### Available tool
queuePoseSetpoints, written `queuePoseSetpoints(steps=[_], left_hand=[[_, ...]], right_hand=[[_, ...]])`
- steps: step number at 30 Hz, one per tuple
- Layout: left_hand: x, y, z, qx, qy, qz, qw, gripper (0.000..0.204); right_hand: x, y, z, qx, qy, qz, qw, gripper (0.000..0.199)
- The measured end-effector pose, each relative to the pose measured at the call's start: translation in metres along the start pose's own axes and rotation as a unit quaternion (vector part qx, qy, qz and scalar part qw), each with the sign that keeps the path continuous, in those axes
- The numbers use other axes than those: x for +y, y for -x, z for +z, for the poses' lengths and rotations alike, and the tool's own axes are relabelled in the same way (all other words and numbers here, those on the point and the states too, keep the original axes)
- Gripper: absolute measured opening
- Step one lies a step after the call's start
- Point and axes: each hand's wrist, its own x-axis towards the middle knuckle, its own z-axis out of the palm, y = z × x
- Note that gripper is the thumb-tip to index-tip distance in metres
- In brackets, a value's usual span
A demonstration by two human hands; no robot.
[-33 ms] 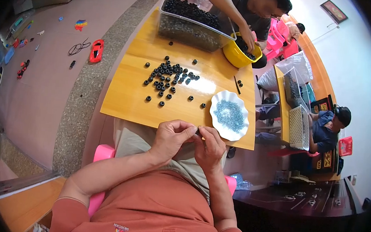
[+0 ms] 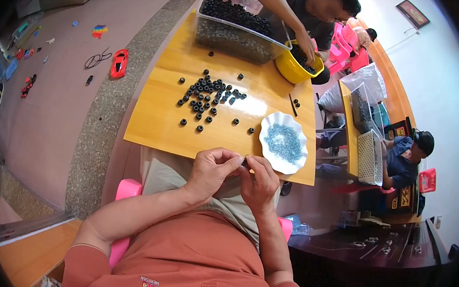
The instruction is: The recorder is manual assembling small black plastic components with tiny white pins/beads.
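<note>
Left hand point(image 2: 209, 170): thumb and forefinger pinching a small black piece point(image 2: 245, 161)
Right hand point(image 2: 260, 185): fingertips closed on it too – near the table point(image 2: 161, 122) edge
Black hollow caps point(image 2: 200, 129): many loose; finished ones indistinguishable
Clear-blue beads point(image 2: 283, 142): plenty left – apparently mid-work

A small black piece point(image 2: 245, 162), dark all over where it shows, is pinched between the left hand point(image 2: 211, 173) at its 8 o'clock and the right hand point(image 2: 259, 183) at its 5 o'clock. Fingertips hide most of it, its tilt included. It appears at the surface's point(image 2: 216, 144) 5 o'clock edge.
</note>
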Motion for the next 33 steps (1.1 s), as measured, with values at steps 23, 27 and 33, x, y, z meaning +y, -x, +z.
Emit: queuePoseSetpoints(steps=[23, 27, 33], left_hand=[[0.109, 0.067, 0.06, -0.307, -0.141, 0.345, 0.876, 0.022], [0.154, 0.061, 0.077, -0.318, -0.162, 0.376, 0.856, 0.017], [0.115, 0.051, 0.099, -0.24, -0.015, 0.484, 0.841, 0.016]], right_hand=[[0.161, -0.103, -0.068, -0.078, -0.082, 0.25, 0.962, 0.027], [0.216, -0.186, -0.07, -0.06, 0.029, 0.189, 0.98, 0.024], [0.327, -0.227, -0.054, 0.025, 0.185, 0.136, 0.973, 0.025]])
